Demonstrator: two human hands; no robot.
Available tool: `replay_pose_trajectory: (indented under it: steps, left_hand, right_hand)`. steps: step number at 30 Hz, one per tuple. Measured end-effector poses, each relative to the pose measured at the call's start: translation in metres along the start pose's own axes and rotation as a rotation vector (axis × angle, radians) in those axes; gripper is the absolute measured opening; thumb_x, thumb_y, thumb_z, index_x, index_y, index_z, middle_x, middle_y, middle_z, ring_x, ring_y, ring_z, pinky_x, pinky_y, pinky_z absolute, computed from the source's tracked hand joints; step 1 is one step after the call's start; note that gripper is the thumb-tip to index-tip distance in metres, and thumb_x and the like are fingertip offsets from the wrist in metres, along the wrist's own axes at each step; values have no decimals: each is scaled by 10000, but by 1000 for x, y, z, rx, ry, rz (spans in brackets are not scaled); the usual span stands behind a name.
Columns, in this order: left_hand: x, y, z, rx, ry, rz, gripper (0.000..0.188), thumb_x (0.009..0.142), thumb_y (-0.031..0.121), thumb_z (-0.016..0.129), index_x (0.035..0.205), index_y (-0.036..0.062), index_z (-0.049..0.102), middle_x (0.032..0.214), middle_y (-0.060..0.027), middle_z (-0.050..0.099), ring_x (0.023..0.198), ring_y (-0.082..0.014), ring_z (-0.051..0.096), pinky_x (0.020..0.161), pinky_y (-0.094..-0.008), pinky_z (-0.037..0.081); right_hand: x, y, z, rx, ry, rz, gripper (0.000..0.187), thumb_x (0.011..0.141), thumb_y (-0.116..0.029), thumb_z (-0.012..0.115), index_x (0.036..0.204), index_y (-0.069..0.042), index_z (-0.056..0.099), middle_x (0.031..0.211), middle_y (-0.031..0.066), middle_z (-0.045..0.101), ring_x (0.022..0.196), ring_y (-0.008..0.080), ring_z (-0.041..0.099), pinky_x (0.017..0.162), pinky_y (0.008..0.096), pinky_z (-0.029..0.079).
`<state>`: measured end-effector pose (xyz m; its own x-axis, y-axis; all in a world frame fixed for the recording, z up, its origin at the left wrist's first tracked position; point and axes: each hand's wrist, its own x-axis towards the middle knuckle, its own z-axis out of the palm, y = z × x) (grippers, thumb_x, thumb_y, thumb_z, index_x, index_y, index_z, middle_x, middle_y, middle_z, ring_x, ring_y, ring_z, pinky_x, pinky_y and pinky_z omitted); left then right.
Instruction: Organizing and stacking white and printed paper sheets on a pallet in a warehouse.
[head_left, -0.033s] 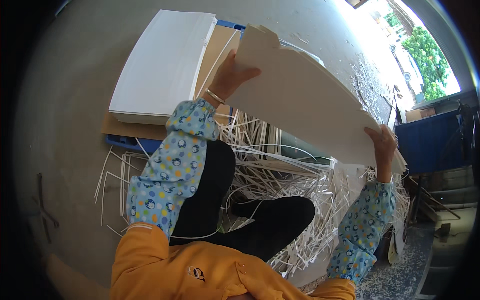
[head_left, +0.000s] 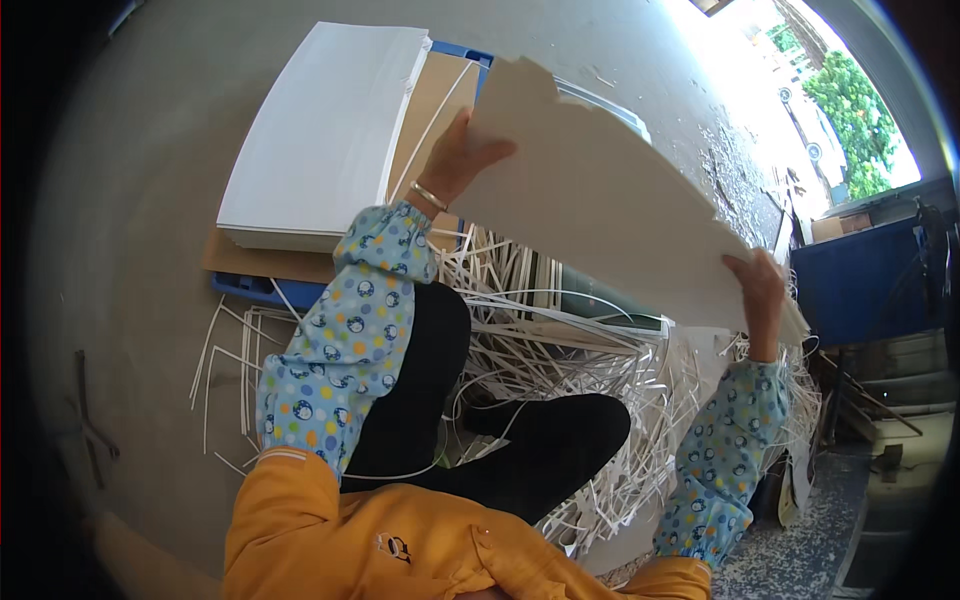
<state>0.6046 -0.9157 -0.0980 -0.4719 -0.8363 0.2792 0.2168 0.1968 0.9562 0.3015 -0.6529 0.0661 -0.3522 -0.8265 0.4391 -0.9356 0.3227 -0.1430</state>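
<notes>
A thin stack of off-white paperboard sheets (head_left: 600,190) with a notched far edge hangs in the air, slanting down to the right. My left hand (head_left: 460,160) is closed on its upper left end, thumb lying across the near face and fingers hidden behind. At the lower right end, my right hand (head_left: 760,295) grips it the same way, its fingers also out of sight. Left of the held sheets, a tall neat pile of white sheets (head_left: 320,130) rests on brown cardboard (head_left: 440,110) over a blue pallet (head_left: 255,288).
Tangled white paper strips (head_left: 580,380) cover the floor around my legs (head_left: 540,440). Among them lies a dark green surface (head_left: 600,295). A blue bin-like box (head_left: 865,280) stands at the right, and paper scraps litter the floor (head_left: 725,160) by the bright doorway.
The held sheets have shifted slightly downward and left, their far edges now blurred. My hands have moved a little left with them, still gripping.
</notes>
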Motion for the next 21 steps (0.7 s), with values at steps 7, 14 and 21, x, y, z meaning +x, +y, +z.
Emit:
replay_pose_trajectory:
  steps: [7,14,21]
  left_hand:
    - [-10,-7,11,-172,45,8,538,740,224,673,1133,4,378,1020,-117,528,914,-174,539,764,-299,466]
    - [-7,9,35,93,-43,322,546,740,291,680,1096,28,360,976,-117,511,889,-186,530,782,-312,444]
    - [-12,14,43,11,-93,118,553,744,288,678,1138,55,367,981,-116,507,941,-203,512,796,-324,436]
  right_hand:
    - [2,3,20,-185,41,-266,267,710,-350,657,732,-99,569,672,64,561,642,253,530,576,367,394]
    - [6,20,28,-9,-28,52,300,680,-360,684,682,-89,557,645,58,554,620,240,533,554,348,400]
    - [2,21,23,-137,10,-31,355,684,-398,674,642,-80,522,622,67,538,575,247,524,521,358,401]
